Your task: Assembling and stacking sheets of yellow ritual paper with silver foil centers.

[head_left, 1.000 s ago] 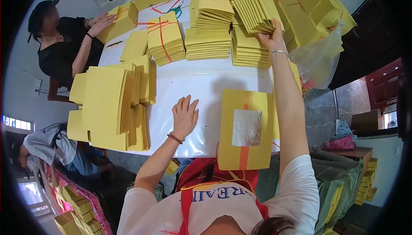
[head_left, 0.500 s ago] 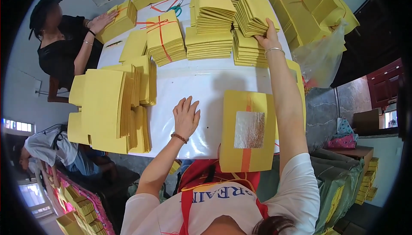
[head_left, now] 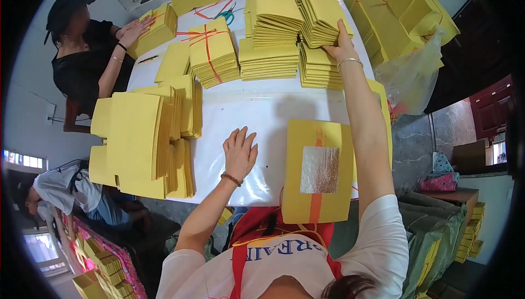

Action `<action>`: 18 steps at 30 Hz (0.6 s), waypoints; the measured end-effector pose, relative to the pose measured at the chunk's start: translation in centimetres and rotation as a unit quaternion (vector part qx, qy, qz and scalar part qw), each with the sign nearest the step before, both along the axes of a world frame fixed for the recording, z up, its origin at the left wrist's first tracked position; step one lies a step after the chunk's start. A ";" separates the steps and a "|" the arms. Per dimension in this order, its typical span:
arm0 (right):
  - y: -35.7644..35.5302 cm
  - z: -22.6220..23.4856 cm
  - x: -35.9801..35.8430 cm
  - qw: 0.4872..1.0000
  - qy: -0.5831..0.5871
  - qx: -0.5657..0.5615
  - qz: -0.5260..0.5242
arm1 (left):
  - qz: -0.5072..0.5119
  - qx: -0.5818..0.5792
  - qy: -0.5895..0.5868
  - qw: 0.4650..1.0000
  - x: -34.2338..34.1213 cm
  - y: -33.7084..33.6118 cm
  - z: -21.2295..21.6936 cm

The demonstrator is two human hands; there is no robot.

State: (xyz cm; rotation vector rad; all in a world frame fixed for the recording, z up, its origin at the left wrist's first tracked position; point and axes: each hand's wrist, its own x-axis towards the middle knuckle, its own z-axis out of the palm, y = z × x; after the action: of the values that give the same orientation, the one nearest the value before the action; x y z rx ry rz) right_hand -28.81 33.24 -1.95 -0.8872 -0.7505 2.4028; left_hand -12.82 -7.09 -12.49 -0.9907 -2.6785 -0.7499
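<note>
Two hands work around the silver-patched yellow packet (head_left: 319,170), which lies flat at the near side of the white table (head_left: 224,107), its lower end seemingly past the edge. Beyond the packet, the right hand (head_left: 342,45) has its grip closed on the near right corner of a folded yellow paper bundle (head_left: 324,20). That bundle sits at a slant on a lower folded stack (head_left: 320,72), which probably carries the weight while the fingers keep the layers together. Left of the packet, the left hand (head_left: 240,151) is palm down, its grip open and bare; whether it touches the table cannot be told, though it may balance the reach. Beyond the packet and leftward, a ribbon-tied stack (head_left: 213,58) has red ribbon crossed over it, likely to stop its layers spreading. Farther left of the packet, a co-worker's hands (head_left: 135,30) lie on a yellow block (head_left: 156,32), perhaps pressing it flat.
</note>
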 end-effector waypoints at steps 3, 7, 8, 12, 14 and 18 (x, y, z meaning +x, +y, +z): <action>-3.3 1.0 -0.5 0.999 0.007 -0.019 0.029 | 0.018 -0.010 -0.005 1.000 0.2 -0.9 -0.1; -3.2 1.0 0.1 0.999 -0.002 0.011 0.032 | 0.013 0.000 0.004 1.000 0.1 -0.7 -0.2; -2.8 1.1 0.1 0.999 -0.001 0.012 0.033 | 0.013 0.002 0.005 1.000 0.0 -0.6 -0.2; -5.1 3.1 1.3 0.999 0.016 0.031 -0.024 | 0.021 0.004 -0.007 1.000 0.0 -0.7 -0.3; -4.9 3.7 1.9 0.995 -0.002 0.072 -0.073 | 0.017 0.009 -0.005 1.000 0.0 -0.5 -0.2; -3.4 3.3 2.1 0.972 -0.072 0.212 -0.071 | 0.021 0.011 0.000 1.000 0.1 -0.6 -0.5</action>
State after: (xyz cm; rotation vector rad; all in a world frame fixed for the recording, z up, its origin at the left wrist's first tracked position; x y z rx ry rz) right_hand -26.73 29.88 1.36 -0.9047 -1.1592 1.9611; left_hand -12.69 -7.73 -12.96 -0.9266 -2.6768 -0.7703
